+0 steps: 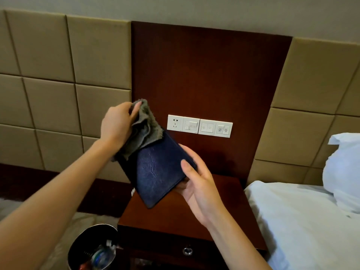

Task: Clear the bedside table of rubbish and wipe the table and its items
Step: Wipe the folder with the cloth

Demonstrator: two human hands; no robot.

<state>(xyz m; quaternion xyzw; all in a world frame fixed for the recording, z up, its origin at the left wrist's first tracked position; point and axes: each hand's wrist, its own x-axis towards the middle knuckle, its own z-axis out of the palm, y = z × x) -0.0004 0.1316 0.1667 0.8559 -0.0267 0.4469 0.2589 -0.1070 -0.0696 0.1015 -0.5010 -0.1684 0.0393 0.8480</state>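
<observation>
Left forearm (48,201): nearest the lens, reaching up from the lower left to its hand
Left hand (116,125): fingers curled round a bunched grey cloth (145,129), pressing it on the far upper corner of the folder
Right hand (198,184): gripping the folder (155,172) — thumb laid across the front cover, fingers behind the near right edge
Folder: dark blue with a leather-like cover, held tilted in the air between the two hands, above the bedside table and apart from it
Bedside table (165,221): dark wood, directly below both hands
Bin (93,248): under the left forearm, just beside the table, holding a plastic bottle and other rubbish
Switch panel (199,125): white, on the wooden board beyond the right hand
Bed (302,221): white linen, to the outer side of the right hand
Step in hand: judged to be wiping the folder's front cover, starting at the end farthest from the right hand
Doing it well: draw the cloth in long strokes toward the right hand — keep that grip firm so the cover does not flex away, shift the thumb to reach the patch beneath it, then turn the folder for the back and edges
</observation>
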